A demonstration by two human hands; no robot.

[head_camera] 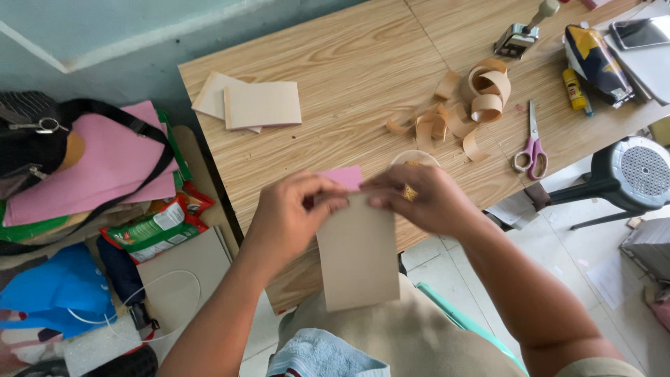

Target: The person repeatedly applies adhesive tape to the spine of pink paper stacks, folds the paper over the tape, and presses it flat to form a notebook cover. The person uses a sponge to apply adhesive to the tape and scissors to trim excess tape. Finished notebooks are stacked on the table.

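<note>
far left, off the tabletop, a black bag (28,132) lies with a pink sheet (105,167) under its strap, a green snack packet (157,227) just below them and a blue bag (45,290) lower down

on the wooden tabletop (349,63), near its left corner, a small stack of beige cards (258,105) lies flat, well apart from the hands

in the middle, the left hand (289,216) pinches the upper left edge of a beige card (359,262) between thumb and fingers; the card is held upright-ish in the air at the near edge of the tabletop, over the person's lap, with a pink slip (343,176) showing just behind its top edge

the right hand (422,202) grips the card's upper right corner, fingers curled and pressed together on it; whether it also pinches the pink slip i cannot tell

just behind the right hand a small round bowl (415,158) peeks out, and beyond it lie curled brown paper strips (464,112)

further right, pink-handled scissors (532,150) lie on the tabletop, a yellow glue stick (576,91) beside a dark patterned pouch (597,63), a metal stamping tool (520,35) at the far edge and a phone (638,31) in the corner

a black stool (631,174) stands on the floor at the right
</note>
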